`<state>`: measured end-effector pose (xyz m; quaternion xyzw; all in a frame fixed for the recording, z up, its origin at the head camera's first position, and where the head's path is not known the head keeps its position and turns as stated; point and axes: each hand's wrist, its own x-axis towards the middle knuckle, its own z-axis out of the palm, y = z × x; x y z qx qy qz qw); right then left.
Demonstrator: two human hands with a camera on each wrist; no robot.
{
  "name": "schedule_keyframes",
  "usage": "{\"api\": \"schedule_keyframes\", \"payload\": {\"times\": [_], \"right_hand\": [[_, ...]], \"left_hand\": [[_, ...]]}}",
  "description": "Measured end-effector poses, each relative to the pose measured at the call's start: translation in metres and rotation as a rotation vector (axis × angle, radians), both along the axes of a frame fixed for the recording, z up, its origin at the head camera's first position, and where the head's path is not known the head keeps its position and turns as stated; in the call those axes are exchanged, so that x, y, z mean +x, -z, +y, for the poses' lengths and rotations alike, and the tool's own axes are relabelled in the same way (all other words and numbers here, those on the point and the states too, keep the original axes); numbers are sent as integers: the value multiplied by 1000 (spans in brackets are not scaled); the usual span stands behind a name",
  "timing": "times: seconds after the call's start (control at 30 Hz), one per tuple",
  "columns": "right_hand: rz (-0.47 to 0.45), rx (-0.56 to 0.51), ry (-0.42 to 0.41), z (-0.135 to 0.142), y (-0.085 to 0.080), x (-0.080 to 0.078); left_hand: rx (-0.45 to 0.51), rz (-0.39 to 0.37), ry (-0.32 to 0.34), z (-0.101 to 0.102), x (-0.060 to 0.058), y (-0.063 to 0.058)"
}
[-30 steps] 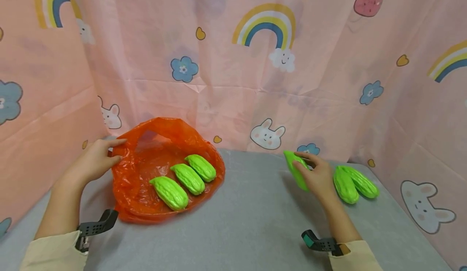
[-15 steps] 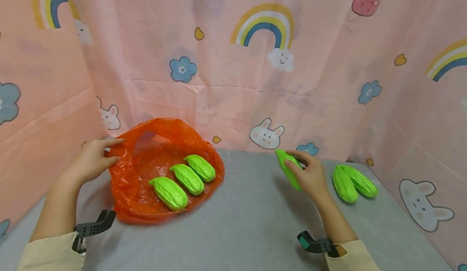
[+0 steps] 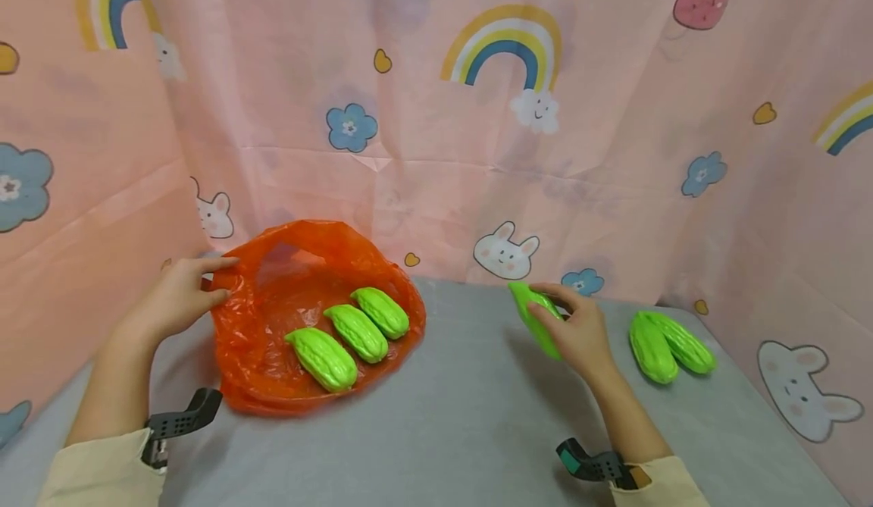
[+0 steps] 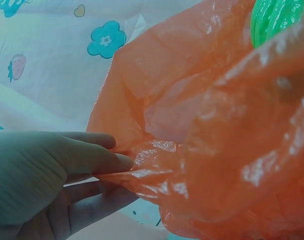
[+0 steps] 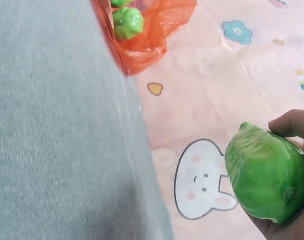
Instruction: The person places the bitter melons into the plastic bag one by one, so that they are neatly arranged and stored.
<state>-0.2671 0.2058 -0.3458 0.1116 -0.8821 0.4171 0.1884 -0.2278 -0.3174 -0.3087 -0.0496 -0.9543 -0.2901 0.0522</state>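
Observation:
An orange-red plastic bag (image 3: 239,340) lies open at the left of the grey table. My left hand (image 3: 179,298) pinches its left edge between thumb and fingers, as the left wrist view also shows at the gathered plastic. Inside the bag are three bright green bitter melons, the nearest bitter melon (image 3: 323,359) lying toward the front. To the right of the bag, my right hand (image 3: 573,325) grips another bitter melon (image 5: 266,175) above the table, its pointed tip toward the back left. Its shadow falls on the table beneath.
Two more bitter melons (image 3: 655,348) lie together on the table (image 3: 436,431) at the right. A pink patterned cloth (image 3: 423,204) hangs behind and on both sides. Each wrist wears a black band (image 3: 180,420).
My right hand has carried its bitter melon a little to the left, away from the pair at the right, and slowed. The left hand keeps its hold on the bag.

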Motion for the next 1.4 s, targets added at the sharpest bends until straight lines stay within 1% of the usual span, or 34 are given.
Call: {"api": "schedule_keyframes", "payload": {"times": [0.1,0.27,0.5,0.83,1.0,1.23,1.4], "right_hand": [[5,0,-11,-2,-2,1],[11,-21,-47,-8,-5,2],[12,-6,-72,-21,-15,1],[44,-57,-166,-57,-32,-7],[39,-86,-214,-76,-38,-9],[43,-79,-274,-102,-40,-11],[55,-108,-326,-117,-39,-13]], "left_hand": [[13,-8,-1,1,1,-1],[8,7,5,1,0,-2],[6,2,4,1,1,-3],[7,2,-4,1,1,-2],[25,4,-9,-1,1,-1],[41,21,-5,-3,2,-1],[61,25,-9,1,3,-2]]}}
